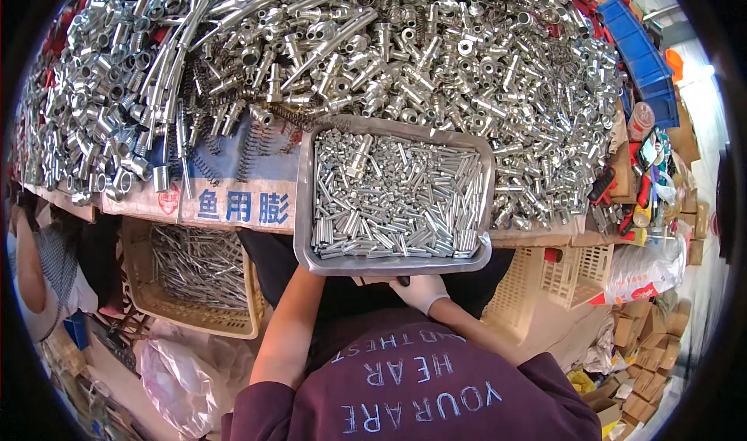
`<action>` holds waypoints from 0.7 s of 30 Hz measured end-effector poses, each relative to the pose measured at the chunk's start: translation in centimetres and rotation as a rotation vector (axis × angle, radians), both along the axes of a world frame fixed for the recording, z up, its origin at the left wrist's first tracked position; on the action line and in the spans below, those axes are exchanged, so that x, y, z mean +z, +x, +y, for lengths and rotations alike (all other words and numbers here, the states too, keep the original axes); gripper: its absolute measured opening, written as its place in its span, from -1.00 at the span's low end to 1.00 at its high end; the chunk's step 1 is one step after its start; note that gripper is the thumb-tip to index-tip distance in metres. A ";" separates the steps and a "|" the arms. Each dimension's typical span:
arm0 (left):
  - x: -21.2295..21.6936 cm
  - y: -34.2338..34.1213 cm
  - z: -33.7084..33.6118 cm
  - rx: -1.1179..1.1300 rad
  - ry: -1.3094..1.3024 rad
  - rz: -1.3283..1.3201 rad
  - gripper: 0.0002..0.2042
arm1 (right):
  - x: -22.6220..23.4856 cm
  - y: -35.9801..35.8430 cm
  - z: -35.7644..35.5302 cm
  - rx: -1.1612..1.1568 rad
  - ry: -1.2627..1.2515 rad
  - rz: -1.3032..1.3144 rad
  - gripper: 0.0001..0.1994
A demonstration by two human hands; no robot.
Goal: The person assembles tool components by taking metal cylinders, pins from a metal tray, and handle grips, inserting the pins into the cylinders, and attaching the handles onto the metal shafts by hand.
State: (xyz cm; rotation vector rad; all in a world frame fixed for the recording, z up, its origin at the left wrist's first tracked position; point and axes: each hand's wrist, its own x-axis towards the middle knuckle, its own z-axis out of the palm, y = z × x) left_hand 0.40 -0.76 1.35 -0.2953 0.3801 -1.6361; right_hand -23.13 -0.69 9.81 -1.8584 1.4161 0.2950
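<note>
- Head view: Your white-gloved right hand sits under the near rim of the shallow steel tray heaped with small silver tubes. The fingers curl beneath the edge, and you cannot tell whether they grip it.
- Your left hand is hidden under the tray's near-left corner; only the bare forearm shows.
- The tray's long axis runs near to far, straight ahead of both hands, resting against the far heap of metal fittings.

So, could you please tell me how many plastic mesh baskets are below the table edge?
2. A tan basket of metal rods sits lower left, beside the left arm; a cream basket sits lower right. Others may be hidden under the table.
</note>
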 end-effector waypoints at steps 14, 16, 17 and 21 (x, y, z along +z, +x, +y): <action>-8.8 2.0 2.5 -0.043 0.323 -1.404 -0.45 | 1.0 -0.1 0.2 0.094 -0.101 -0.080 -0.63; -8.2 1.3 1.7 -0.111 0.354 -1.005 -0.44 | 1.1 0.2 -0.3 0.142 -0.108 -0.146 -0.65; -8.4 1.6 1.6 -0.157 0.356 -1.010 -0.44 | 1.5 1.4 -0.9 0.200 0.018 -0.068 -0.68; -9.8 2.9 0.2 -0.409 0.259 -1.664 -0.43 | -3.0 4.8 0.0 0.119 -0.051 -0.131 -0.75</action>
